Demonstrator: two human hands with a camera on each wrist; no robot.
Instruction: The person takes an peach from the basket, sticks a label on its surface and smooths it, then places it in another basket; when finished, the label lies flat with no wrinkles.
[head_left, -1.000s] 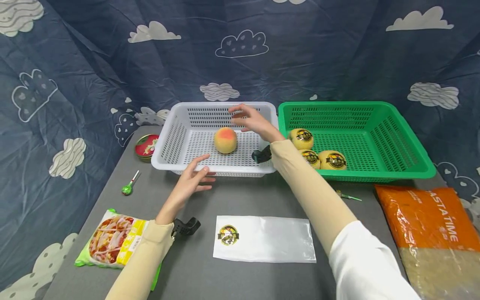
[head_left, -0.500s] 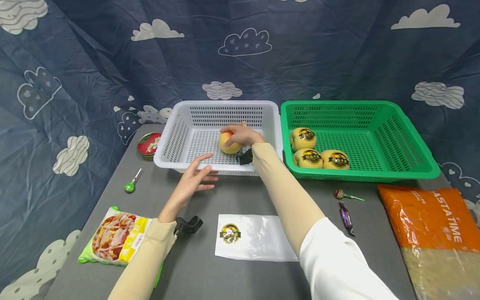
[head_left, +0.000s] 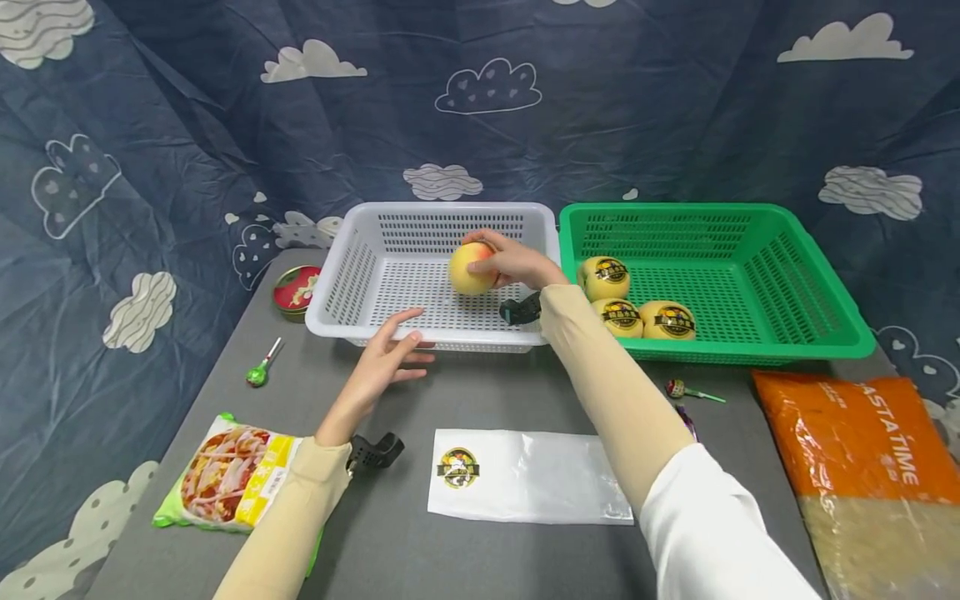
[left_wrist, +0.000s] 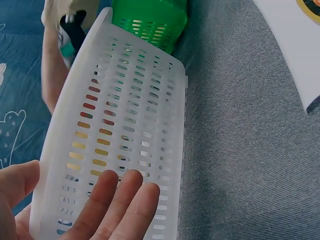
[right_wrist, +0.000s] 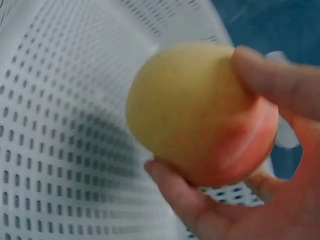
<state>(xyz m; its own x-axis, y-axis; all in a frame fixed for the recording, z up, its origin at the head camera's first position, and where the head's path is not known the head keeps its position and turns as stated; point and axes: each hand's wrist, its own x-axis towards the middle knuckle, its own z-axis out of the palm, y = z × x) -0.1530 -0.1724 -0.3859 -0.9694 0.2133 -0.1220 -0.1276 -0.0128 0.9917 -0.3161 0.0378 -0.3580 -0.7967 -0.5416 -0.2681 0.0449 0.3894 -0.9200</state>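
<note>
A yellow peach [head_left: 467, 272] with a red blush is gripped between the thumb and fingers of my right hand [head_left: 512, 260]. In the right wrist view, the peach [right_wrist: 195, 110] hangs above the perforated floor of the white basket [right_wrist: 60, 150]. My left hand [head_left: 382, 358] is at the front rim of the white basket [head_left: 427, 337], fingers spread and holding nothing. Seen from the left wrist, those fingers [left_wrist: 125, 200] lie close in front of the basket's slotted wall [left_wrist: 120, 115].
The green basket [head_left: 750, 348] adjoins on the right, with several labelled peaches [head_left: 669, 320]. A printed plastic bag [head_left: 532, 475] lies in front. Around are a red tin [head_left: 295, 288], lollipops [head_left: 258, 372], a food packet [head_left: 232, 475], a pasta bag [head_left: 862, 442] and a purple-wrapped candy [head_left: 686, 419].
My right hand has come down onto the peach, taken hold of it, and raised it slightly rightward off the white basket's floor. The left hand stays in about the same place.
</note>
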